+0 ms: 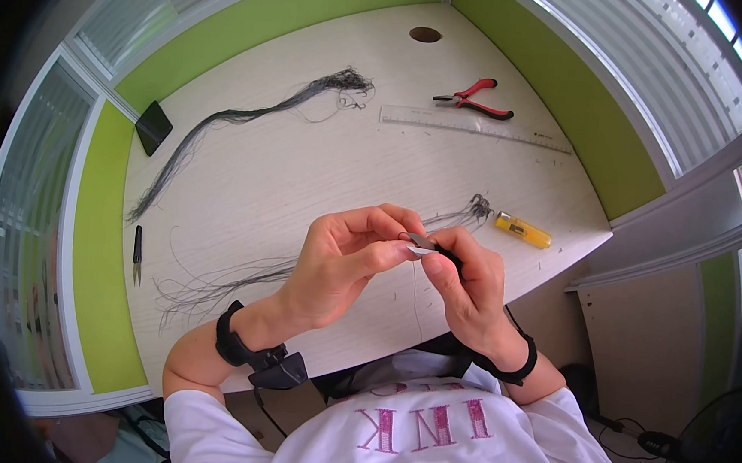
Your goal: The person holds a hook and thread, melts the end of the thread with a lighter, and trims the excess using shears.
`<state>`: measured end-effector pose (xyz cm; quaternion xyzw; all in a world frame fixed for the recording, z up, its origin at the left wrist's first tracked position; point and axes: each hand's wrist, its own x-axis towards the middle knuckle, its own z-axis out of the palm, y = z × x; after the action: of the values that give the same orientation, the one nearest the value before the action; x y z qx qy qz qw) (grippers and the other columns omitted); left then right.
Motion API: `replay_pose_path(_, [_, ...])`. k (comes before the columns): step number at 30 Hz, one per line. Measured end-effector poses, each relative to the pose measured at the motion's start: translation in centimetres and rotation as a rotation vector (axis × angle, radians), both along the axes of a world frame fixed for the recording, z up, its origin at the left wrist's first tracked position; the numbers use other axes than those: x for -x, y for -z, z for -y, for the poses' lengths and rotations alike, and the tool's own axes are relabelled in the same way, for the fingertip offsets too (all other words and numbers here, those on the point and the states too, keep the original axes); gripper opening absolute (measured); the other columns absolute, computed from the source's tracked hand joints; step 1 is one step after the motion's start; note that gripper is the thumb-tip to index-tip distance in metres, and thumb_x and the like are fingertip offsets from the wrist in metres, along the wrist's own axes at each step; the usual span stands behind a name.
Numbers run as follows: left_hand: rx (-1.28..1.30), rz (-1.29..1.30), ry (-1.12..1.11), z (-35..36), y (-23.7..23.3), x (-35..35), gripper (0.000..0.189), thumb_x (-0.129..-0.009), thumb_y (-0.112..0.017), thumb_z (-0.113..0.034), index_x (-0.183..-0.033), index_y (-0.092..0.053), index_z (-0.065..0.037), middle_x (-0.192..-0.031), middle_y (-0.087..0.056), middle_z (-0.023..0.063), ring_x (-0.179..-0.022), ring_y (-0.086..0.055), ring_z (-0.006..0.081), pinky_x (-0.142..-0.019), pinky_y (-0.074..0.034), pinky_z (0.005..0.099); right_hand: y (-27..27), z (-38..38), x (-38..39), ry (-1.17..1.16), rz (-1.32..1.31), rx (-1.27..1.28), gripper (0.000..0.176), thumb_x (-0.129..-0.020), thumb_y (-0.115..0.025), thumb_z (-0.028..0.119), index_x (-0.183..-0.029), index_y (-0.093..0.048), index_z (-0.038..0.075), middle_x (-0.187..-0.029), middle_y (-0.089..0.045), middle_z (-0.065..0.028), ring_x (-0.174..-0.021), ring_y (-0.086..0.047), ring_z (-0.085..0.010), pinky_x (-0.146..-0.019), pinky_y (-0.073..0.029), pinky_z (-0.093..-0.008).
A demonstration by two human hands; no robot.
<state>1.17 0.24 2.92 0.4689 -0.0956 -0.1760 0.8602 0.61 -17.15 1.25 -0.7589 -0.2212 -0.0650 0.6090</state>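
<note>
My left hand (334, 268) is closed in a pinch, with a thin dark cord (416, 291) at its fingertips; the cord's tail hangs toward the table's front edge. Closed around the black handle of small thread snips (423, 243), my right hand (470, 286) keeps their silver blades at the left fingertips. Fingers hide part of the cord and the exact point where the blades meet it. Behind and under my hands lies a bundle of dark cords (230, 284), its looped, knotted end (478, 207) showing to the right.
A yellow lighter (522, 230) lies right of the knotted end. Farther back are a clear ruler (473, 128) and red-handled pliers (475, 101). A long cord bundle (215, 122), a black phone-like slab (153, 128) and pointed tweezers (138, 256) occupy the left side. Green partitions (552, 98) border the table.
</note>
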Motion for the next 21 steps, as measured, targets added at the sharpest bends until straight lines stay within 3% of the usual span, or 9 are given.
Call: replay_pose_path(21, [0.028, -0.038, 0.031, -0.25, -0.13, -0.08, 0.007, -0.08, -0.059, 0.002, -0.087, -0.061, 0.003, -0.105, -0.057, 0.0106, -0.095, -0.055, 0.0141, -0.088, -0.045, 0.0286, 0.07, 0.1, -0.06, 0.0, 0.025, 0.02, 0.023, -0.086, -0.064, 0.025, -0.084, -0.059, 0.002, -0.056, -0.054, -0.0048, -0.046, -0.049, -0.0121, -0.044, -0.038, -0.024])
